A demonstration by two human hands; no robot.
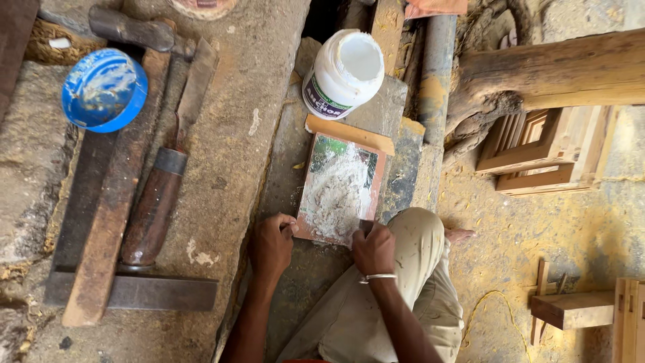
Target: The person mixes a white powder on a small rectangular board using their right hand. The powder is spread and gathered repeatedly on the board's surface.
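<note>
A small rectangular board (339,188) is found lying flat on a grey stone slab (282,161), directly in front of the person's bent knee (420,235). Its surface is covered with a rough heap of whitish paste (336,195), spread unevenly; a patch of green is visible at the upper left corner, and reddish-brown edging is seen along the right and lower sides. A thin strip of pale wood (349,134) is laid across its far end.

The left hand (272,245) is placed at the board's near left corner, fingers curled inward against the edge; whether anything is pinched in them cannot be told. The right hand (374,250), with a metal bangle (377,277) at the wrist, is clenched around a small dark tool (365,226), the tip of which is set at the near edge of the paste.

An open white jar (344,72) is noted just beyond the board, and a blue lid (104,89) well to the left.
</note>
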